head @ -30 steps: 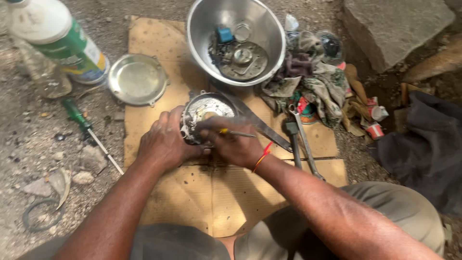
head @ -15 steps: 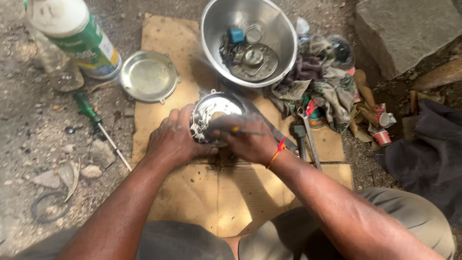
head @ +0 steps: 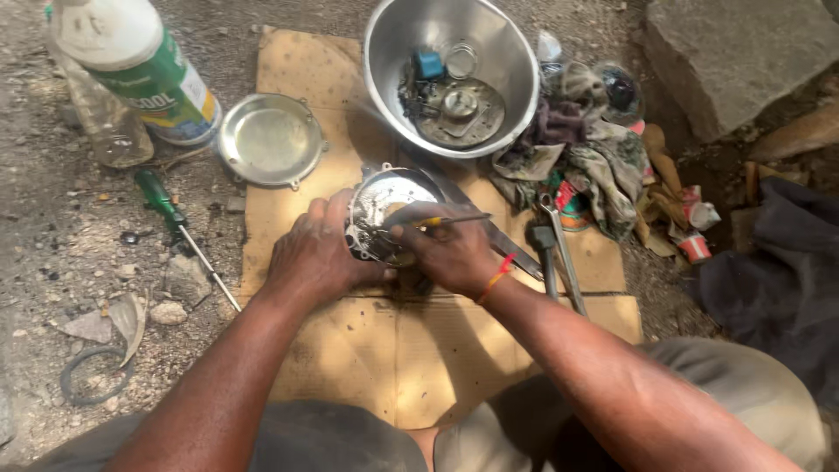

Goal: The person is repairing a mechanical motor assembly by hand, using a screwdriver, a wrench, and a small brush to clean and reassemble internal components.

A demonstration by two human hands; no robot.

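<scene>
Centrally, round grimy metal housing (head: 384, 214), left hand (head: 315, 253) fingers clenched on its rim, right hand (head: 450, 253) fingers pinching a thin tool (head: 454, 220).

Bright dappled daylight — glare on the steel bowl (head: 516, 79), soft shadows, slightly blurred edges.

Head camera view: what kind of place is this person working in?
Probably an open-air, makeshift repair spot on bare ground. The hands work a round metal part over flattened cardboard laid on gravel, with a steel bowl of small parts, a green-handled screwdriver and oily rags around.
</scene>
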